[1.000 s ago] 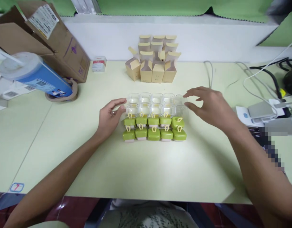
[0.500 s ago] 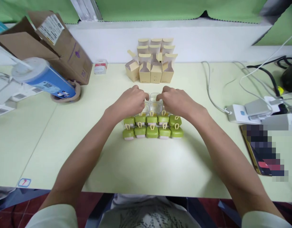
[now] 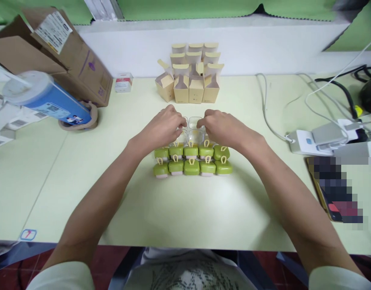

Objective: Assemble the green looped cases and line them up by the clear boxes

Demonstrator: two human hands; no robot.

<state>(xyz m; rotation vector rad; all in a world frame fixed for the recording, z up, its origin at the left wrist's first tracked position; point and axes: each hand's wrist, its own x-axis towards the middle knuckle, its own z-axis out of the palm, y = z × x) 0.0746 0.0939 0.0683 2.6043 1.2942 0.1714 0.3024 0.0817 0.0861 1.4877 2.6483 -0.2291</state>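
Note:
Several small clear containers (image 3: 196, 136) stand side by side in the middle of the table. At their left end my left hand (image 3: 168, 125) is closed, thumb and index finger pinching a clear container's edge. On the opposite side my right hand (image 3: 218, 125) bends its fingers over the rim of another clear container; the hand hides part of it. Directly in front, two rows of containers with green lids (image 3: 191, 167) and pale yellow loops sit close together. Their lower bodies look pinkish white.
Behind my hands, open cardboard boxes (image 3: 181, 92) stand grouped near the wall. A large carton (image 3: 82, 68), a blue cup (image 3: 63, 108) in a holder and a small white-and-red box (image 3: 124, 83) are at left. A power strip (image 3: 306, 143), cables and a phone (image 3: 327, 189) lie right.
The view has shifted slightly. My left thumb now shows lower, a little apart from the index finger. My right hand stays at the clear containers, and the green-lidded rows have not moved.

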